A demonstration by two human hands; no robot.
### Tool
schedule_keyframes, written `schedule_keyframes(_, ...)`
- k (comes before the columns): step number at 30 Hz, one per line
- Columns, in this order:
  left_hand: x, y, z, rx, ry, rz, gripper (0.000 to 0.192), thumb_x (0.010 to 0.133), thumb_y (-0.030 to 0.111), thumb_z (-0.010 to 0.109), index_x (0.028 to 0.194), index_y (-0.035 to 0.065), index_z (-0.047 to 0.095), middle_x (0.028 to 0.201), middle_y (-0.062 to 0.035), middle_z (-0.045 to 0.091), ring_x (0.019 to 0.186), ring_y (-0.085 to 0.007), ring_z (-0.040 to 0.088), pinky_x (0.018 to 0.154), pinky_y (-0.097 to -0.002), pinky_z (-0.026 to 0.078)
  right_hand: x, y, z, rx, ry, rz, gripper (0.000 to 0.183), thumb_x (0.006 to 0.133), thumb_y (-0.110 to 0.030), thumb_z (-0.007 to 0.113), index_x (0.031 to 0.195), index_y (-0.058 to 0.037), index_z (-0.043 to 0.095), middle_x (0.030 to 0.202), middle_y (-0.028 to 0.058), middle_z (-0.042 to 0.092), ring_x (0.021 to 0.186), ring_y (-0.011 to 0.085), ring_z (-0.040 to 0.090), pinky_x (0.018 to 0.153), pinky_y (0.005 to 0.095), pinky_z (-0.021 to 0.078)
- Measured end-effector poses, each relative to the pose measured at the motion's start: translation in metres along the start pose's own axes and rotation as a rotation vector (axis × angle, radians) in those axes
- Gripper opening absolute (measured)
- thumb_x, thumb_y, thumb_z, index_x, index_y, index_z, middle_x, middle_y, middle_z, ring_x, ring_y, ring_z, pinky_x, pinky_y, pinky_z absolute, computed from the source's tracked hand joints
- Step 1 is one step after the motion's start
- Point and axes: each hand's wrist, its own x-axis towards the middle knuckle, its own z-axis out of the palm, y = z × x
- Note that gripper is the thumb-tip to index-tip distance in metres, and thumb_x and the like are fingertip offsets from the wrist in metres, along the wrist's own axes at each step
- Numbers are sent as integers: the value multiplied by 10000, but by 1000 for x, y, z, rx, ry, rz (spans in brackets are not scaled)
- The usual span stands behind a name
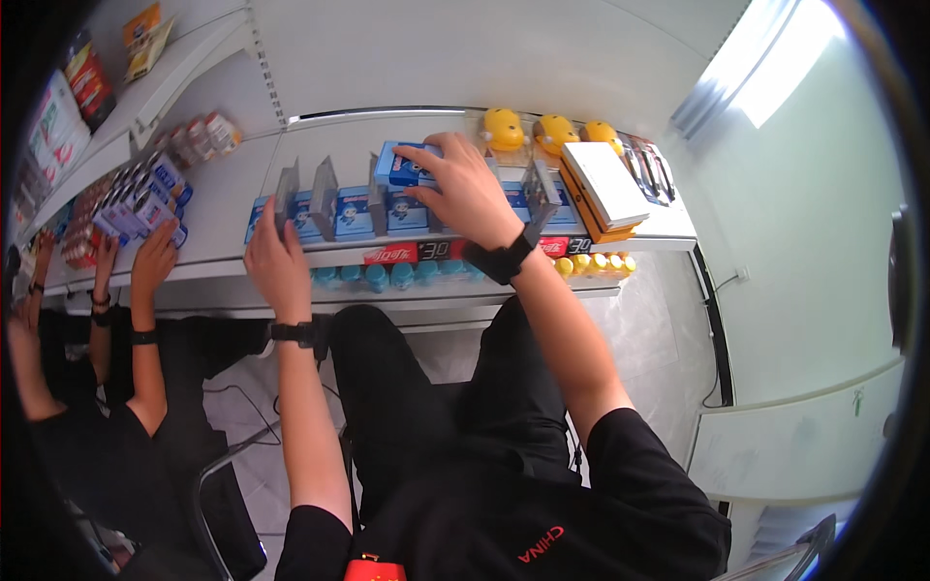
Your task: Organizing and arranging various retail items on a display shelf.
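My right hand (pixel 465 181) holds a blue box (pixel 403 163) by its top and side, raised over a row of similar blue boxes (pixel 354 210) on the shelf (pixel 211 243). Thin grey upright cases (pixel 325 196) stand between those boxes like dividers. At the row's left end, my left hand (pixel 280 265) rests by the front edge. Its fingers and thumb are around the near end of the leftmost grey case (pixel 288 190); whether they grip it is unclear. Part of the row is hidden behind my right hand and wrist.
White and orange boxes (pixel 603 185) are stacked at right, before yellow rounded items (pixel 505 129). Capped bottles (pixel 402 274) line the lower shelf. At left, a person's hand (pixel 154 258) touches purple-white cans (pixel 149 200); more hands are beyond. A bracketed upper shelf (pixel 192 54) juts out there.
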Motion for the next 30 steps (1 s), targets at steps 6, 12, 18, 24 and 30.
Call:
schedule_keyframes(6, 0, 1, -2, -25, -10, -63, 454, 970, 177, 572, 1410, 126, 473, 1163, -149, 668, 1072, -310, 629, 966, -414, 420, -46, 25, -84, -296, 522, 261, 447, 847, -187, 731, 1281, -139, 635, 1228, 238, 519, 1146, 387, 500, 969, 452, 434)
schedule_keyframes(12, -5, -9, 14, -197, 85, -203, 443, 970, 202, 591, 1373, 42, 498, 1182, -204, 650, 1094, -351, 614, 989, -414, 425, -101, 84, -124, -649, 189, 707, 471, 987, -347, 521, 1351, -48, 537, 1307, 286, 493, 1208, 447, 470, 1059, 525, 325)
schedule_keyframes(18, -11, 6, -3, -112, 220, -92, 339, 923, 97, 608, 1238, -29, 589, 1296, -145, 617, 1145, -346, 584, 1037, -453, 406, -98, 45, -106, -641, 459, 558, 529, 986, -370, 533, 1380, -21, 480, 1406, 233, 458, 1314, 379, 422, 1127, 522, 216)
schedule_keyframes(24, 4, 73, -25, -284, 175, 76, 400, 878, 7, 622, 1277, 33, 604, 1308, -111, 607, 1176, -304, 572, 1001, -407, 448, -74, -47, -44, -263, 312, 340, 416, 880, -171, 673, 1259, -55, 547, 1352, 178, 502, 1277, 336, 447, 1061, 443, 310)
schedule_keyframes(30, -2, 77, -19, -148, 33, 135, 404, 852, -7, 648, 1249, 66, 631, 1335, -74, 590, 1167, -298, 583, 991, -386, 462, -49, -82, 18, 88, 208, 237, 373, 878, -55, 613, 1244, -22, 546, 1338, 240, 476, 1212, 410, 468, 1010, 466, 401)
